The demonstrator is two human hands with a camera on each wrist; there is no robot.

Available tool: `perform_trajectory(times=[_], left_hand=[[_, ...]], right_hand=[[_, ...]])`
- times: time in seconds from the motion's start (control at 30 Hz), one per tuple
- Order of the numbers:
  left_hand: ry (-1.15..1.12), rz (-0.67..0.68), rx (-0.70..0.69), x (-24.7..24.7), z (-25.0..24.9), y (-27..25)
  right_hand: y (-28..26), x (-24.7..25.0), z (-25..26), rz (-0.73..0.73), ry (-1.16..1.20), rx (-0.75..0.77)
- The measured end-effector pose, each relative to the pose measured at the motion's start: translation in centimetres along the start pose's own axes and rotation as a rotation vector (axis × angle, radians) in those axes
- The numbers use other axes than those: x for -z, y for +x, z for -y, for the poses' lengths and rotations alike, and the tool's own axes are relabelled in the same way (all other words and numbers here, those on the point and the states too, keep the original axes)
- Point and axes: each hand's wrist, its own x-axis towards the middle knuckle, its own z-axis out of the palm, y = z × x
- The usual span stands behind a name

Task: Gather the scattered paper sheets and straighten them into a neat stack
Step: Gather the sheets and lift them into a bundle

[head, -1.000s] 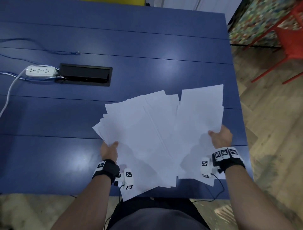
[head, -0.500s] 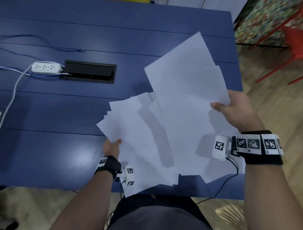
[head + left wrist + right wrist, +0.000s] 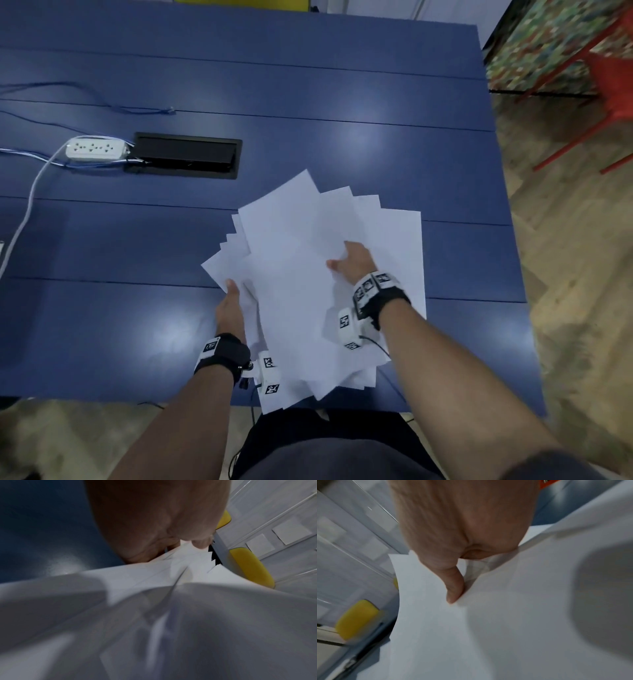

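Several white paper sheets [image 3: 294, 274] lie fanned in a loose pile on the blue table [image 3: 308, 102], near its front right; some hang over the front edge. My left hand [image 3: 230, 301] grips the pile's left edge, thumb on top, fingers hidden beneath. My right hand [image 3: 352, 262] pinches a batch of sheets laid on top of the pile, thumb on top. In the left wrist view the thumb presses the paper sheets [image 3: 154, 574]. The right wrist view has the thumb [image 3: 453, 591] on the top sheet [image 3: 488, 628], fingers hidden below.
A black cable hatch [image 3: 185, 156] is set into the table at the back left, with a white power strip [image 3: 96, 148] and cords beside it. The table's right edge [image 3: 510, 240] drops to wood floor. A red chair [image 3: 609, 85] stands far right.
My right hand lifted a batch of sheets from the right side, swung it up and left, and has brought it down on top of the pile. The left hand kept its grip.
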Motion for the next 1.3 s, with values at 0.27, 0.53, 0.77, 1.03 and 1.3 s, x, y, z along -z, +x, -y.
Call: perform_trajectory(times=[0.27,0.53,0.77,1.03,1.3], left_hand=[[0.013,0.018,-0.162,-0.6,0.7,-1.1],[0.038,0.003,-0.178,-0.2,0.8,-0.1],[0.004,0.015,-0.138,-0.3,0.9,0.2],[0.011,0.07,-0.103,0.1,0.7,0.5],[0.005,0.091,-0.108,0.4,0.9,0.6]], right_hand=[[0.4,-5.3,-0.6,0.091,0.078,-0.073],[2.1,1.1,-6.4,-0.482,0.018,-0.481],[3.8,4.8,-10.5,-0.504,0.058,-0.712],[4.5,4.3,-8.0,-0.311,-0.061,-0.442],[4.4,4.7,-6.5,-0.465,0.207,-0.601]])
